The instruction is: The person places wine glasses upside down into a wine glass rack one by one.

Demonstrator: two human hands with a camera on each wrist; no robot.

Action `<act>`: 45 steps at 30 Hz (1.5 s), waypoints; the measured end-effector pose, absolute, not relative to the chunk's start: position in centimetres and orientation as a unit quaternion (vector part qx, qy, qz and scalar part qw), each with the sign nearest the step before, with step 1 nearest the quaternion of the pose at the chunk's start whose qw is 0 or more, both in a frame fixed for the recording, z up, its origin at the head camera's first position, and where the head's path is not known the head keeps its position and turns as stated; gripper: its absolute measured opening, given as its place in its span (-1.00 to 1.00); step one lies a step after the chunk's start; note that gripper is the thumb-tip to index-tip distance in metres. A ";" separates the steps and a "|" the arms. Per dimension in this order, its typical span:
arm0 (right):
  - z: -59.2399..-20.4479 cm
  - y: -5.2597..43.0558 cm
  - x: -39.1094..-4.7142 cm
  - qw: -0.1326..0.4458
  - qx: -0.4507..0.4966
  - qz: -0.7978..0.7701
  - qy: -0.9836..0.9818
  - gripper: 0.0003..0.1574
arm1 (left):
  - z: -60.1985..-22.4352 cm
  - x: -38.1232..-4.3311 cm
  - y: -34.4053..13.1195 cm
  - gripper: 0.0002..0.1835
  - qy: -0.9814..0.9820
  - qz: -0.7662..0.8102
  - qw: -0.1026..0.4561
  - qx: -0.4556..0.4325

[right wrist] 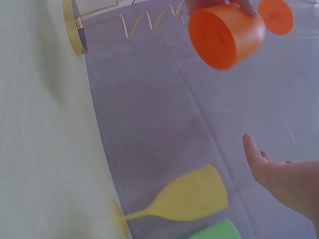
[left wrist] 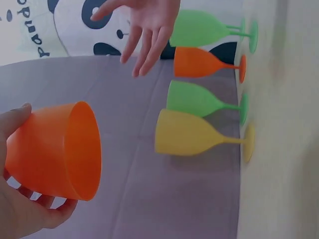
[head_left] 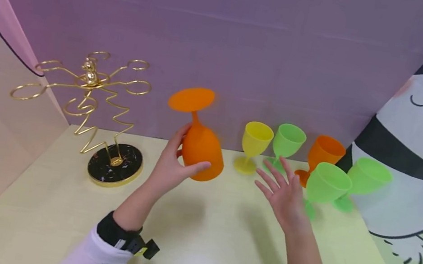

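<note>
My left hand point(head_left: 176, 158) grips an orange goblet point(head_left: 202, 151) by its bowl, fingers behind and thumb across the front. The goblet is upside down above the table, its foot up and its mouth facing down; in the left wrist view the open rim of the orange goblet point(left wrist: 83, 152) shows. My right hand point(head_left: 285, 198) is raised with fingers spread and holds nothing, in front of the standing goblets. Nearest to it are a yellow goblet point(head_left: 256, 141) and a green goblet point(head_left: 328, 184), both upright on the table.
A gold wire rack point(head_left: 93, 82) with several ring-ended arms stands at left on a round black base point(head_left: 114, 165). Behind the right hand are another green goblet point(head_left: 289, 140), an orange one point(head_left: 325, 151) and a green one point(head_left: 369, 176). A purple wall point(head_left: 225, 38) closes off the back.
</note>
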State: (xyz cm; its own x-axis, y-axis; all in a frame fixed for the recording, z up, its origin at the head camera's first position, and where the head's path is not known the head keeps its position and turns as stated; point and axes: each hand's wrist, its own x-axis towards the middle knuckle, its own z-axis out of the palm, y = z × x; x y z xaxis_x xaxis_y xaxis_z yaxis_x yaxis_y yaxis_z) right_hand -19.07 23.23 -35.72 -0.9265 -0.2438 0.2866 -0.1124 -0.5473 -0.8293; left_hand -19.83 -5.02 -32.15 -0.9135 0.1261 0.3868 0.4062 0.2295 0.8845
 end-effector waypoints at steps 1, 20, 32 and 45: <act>-35.4 23.5 -19.2 0.031 -0.180 -0.857 0.482 -0.36 | -32.0 -19.8 -5.5 -0.05 -0.779 -0.592 0.121 -0.169; -29.7 28.6 -18.9 -0.118 -0.219 -0.680 0.689 -0.34 | -29.2 -16.5 -12.8 -0.01 -0.817 -0.537 0.194 -0.077; -29.1 32.1 -19.8 -0.159 -0.152 -0.409 0.886 -0.01 | -28.6 -14.3 -16.1 -0.03 -0.831 -0.507 0.222 -0.046; -29.9 34.2 -20.8 -0.136 -0.137 -0.224 0.955 0.13 | -28.6 -12.3 -18.7 -0.04 -0.844 -0.488 0.223 -0.004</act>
State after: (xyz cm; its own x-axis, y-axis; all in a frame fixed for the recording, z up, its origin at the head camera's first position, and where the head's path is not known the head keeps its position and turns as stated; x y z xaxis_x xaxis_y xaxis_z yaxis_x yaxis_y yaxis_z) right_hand -20.81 34.24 -29.88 -0.9251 -0.2013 0.3219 -0.3235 0.8618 -0.3907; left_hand -12.31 -18.70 -28.65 -0.9002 -0.2114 0.3808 0.2244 0.5242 0.8215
